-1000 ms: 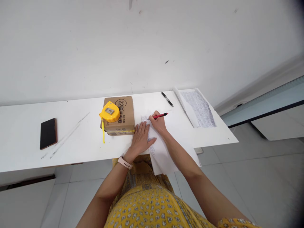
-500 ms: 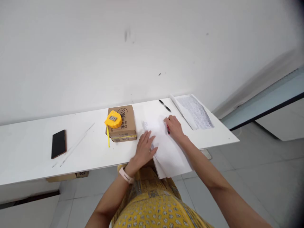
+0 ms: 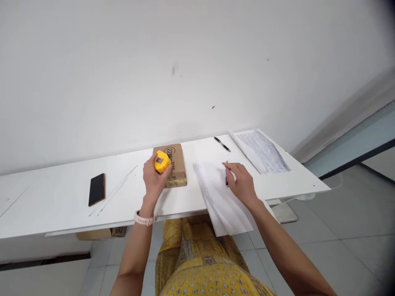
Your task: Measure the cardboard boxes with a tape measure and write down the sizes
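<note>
My left hand [image 3: 153, 179] is closed around a yellow tape measure [image 3: 161, 161], holding it just in front of a small brown cardboard box [image 3: 174, 163] on the white table [image 3: 61, 197]. My right hand [image 3: 240, 181] rests on a stack of white paper sheets [image 3: 220, 197] that hangs over the table's front edge. Its fingers curl over a pen [image 3: 227, 181], mostly hidden beneath them; only a dark bit and a red tip show.
A black phone [image 3: 96, 189] lies on the table at the left, with thin pencil-like rods [image 3: 114, 191] beside it. A black pen [image 3: 222, 144] and a printed sheet [image 3: 262, 151] lie at the back right. A white wall runs behind the table.
My left hand left the paper and took hold of the tape measure on the box. My right hand stopped writing and lowered the red pen flat onto the paper.
</note>
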Available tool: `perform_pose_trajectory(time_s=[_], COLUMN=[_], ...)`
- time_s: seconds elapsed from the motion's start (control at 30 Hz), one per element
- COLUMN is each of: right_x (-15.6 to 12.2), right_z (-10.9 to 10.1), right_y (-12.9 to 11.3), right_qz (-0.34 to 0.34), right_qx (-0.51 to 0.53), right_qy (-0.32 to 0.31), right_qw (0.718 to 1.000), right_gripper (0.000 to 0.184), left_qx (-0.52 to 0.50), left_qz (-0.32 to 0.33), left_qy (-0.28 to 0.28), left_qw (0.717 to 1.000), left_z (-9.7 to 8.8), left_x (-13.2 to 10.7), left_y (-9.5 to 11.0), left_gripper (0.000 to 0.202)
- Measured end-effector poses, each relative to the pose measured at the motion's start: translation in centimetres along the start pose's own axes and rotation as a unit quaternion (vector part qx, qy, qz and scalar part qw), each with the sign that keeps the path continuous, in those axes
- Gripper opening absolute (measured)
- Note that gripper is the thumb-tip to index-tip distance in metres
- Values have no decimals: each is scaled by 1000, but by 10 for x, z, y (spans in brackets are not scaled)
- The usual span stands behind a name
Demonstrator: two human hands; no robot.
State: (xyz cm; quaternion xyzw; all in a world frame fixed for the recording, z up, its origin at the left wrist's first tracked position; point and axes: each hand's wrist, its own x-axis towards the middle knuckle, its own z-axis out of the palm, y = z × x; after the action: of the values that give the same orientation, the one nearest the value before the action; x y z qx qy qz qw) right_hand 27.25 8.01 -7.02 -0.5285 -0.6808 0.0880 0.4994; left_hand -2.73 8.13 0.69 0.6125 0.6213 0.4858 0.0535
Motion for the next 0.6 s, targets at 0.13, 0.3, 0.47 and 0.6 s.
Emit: perform_pose_trajectory(time_s=[0.13, 0.3, 0.47, 0.6], right_x=[1, 18, 34, 70], right_z=[1, 9, 9, 14], right_y=[-58, -102, -118, -128], right_qz=[152, 249, 241, 197], right_qx=[282, 471, 431, 414], right_qy=[-119, -295, -377, -388], right_qw=[940, 793, 784, 799], right_gripper=[32, 55, 45, 43], left_qx=[-344, -473, -470, -446], left_qz=[-66, -178, -211, -206], left_qy=[-113, -156, -157, -185], left_qw=[930, 849, 842, 851], left_z=[1, 1, -11, -22], left_x=[-46, -89, -104, -107], left_y=[29, 42, 39, 42], left_gripper=[60, 64, 71, 82])
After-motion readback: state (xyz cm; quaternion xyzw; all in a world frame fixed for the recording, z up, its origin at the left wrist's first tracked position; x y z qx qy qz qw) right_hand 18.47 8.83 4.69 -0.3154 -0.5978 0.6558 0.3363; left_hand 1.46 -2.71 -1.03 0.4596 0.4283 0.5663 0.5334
